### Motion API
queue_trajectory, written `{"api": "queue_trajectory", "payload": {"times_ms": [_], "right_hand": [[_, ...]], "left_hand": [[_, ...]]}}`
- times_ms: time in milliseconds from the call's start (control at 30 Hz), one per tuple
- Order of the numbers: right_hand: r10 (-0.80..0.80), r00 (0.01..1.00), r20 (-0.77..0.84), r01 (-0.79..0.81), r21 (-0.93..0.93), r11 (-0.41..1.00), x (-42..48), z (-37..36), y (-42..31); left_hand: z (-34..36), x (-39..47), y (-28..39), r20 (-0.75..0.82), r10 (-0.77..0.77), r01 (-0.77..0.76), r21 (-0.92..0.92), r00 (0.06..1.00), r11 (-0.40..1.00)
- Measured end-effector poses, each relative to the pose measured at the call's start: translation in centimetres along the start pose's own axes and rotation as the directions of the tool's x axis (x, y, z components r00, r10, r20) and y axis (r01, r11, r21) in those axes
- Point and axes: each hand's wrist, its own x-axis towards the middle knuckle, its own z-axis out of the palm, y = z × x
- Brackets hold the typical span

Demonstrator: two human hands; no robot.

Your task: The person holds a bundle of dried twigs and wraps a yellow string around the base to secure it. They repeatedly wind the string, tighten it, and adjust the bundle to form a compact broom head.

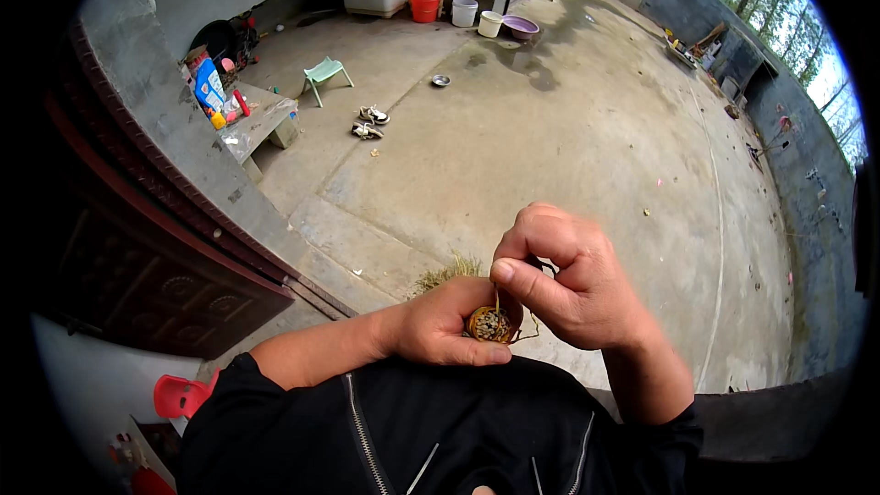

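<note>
A bundle of dry plant stalks (489,324) is held upright in front of the chest, its cut ends facing up at me and yellowish strands wound around its rim. My left hand (450,320) is wrapped around it, thumb along the near side. Beyond that hand the wispy, grassy end of the bundle (450,273) sticks out. Just above the cut ends, my right hand (560,275) pinches a thin strand (497,299) between thumb and forefinger. A loose dark strand loops out below the right hand, to the right of the bundle.
A maroon door (179,289) stands at the left, near a low stone bench (258,117) with bottles. Farther out on the concrete are shoes (368,122), a metal bowl (441,81) and a small green stool (323,71). Buckets (425,7) line the wall; a red chair (182,395) is lower left.
</note>
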Motion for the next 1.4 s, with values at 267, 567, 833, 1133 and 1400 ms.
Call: {"api": "queue_trajectory", "payload": {"times_ms": [267,567,833,1133,1400], "right_hand": [[0.215,0.976,0.044,-0.216,0.039,0.976,-0.4,1.1,2.1],[0.011,1.000,0.029,-0.031,0.935,0.353,-2.3,1.6,5.5],[-0.232,0.965,0.119,-0.149,0.982,-0.119,-0.1,3.3,4.8],[0.116,0.920,0.375,-0.380,0.924,0.027,0.8,4.1,4.1],[0.194,0.894,0.403,-0.409,0.912,-0.010,-0.2,4.7,4.5]], "left_hand": [[-0.7,-0.1,-0.2,0.029,0.078,-0.082,0.135,0.996,0.988],[-0.8,0.7,-0.6,0.216,0.201,-0.233,0.132,0.955,0.964],[-0.1,0.2,-0.8,0.306,0.084,-0.099,0.035,0.948,0.994],[-0.1,-0.7,-1.0,0.262,0.074,-0.094,0.062,0.962,0.994],[0.4,-1.5,-1.3,0.233,0.122,-0.144,0.082,0.965,0.986]]}}
